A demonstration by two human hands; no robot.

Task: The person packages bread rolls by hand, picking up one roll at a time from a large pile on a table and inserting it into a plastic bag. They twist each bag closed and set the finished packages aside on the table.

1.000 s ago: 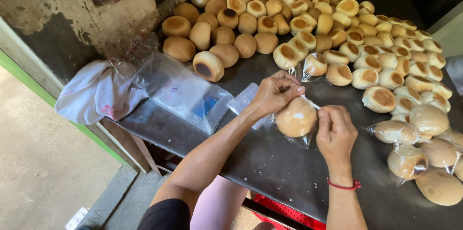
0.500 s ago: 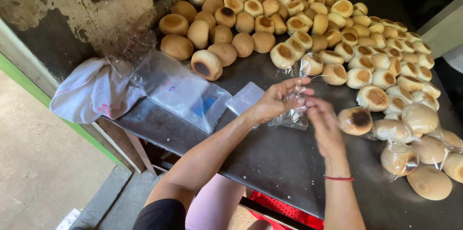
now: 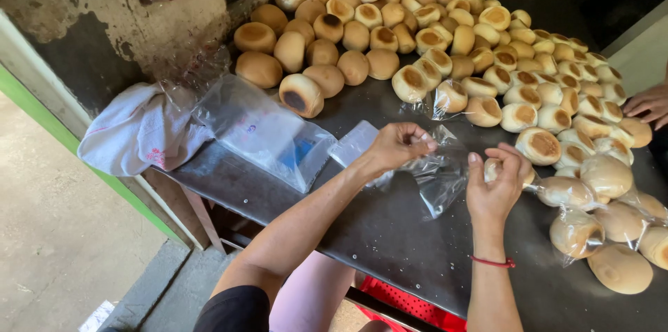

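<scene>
My left hand (image 3: 398,145) pinches the top edge of an empty clear plastic bag (image 3: 440,180) just above the dark table (image 3: 390,241). My right hand (image 3: 495,187), with a red band on its wrist, is closed around a small round bun (image 3: 523,174) right beside the bag. The bun is mostly hidden by the fingers. A big heap of unwrapped golden buns (image 3: 417,33) covers the far part of the table. Several buns wrapped in clear bags (image 3: 591,224) lie close to my right hand on the right.
A stack of clear bags (image 3: 268,133) lies left of my left hand, next to a white cloth (image 3: 139,133) at the table's left edge. Another person's hand (image 3: 647,106) reaches in at the far right. A worn wall (image 3: 90,12) stands behind.
The bagged bun held by both hands was put down among the wrapped ones on the right. My left hand now holds an empty bag and my right hand has picked up a bun.
</scene>
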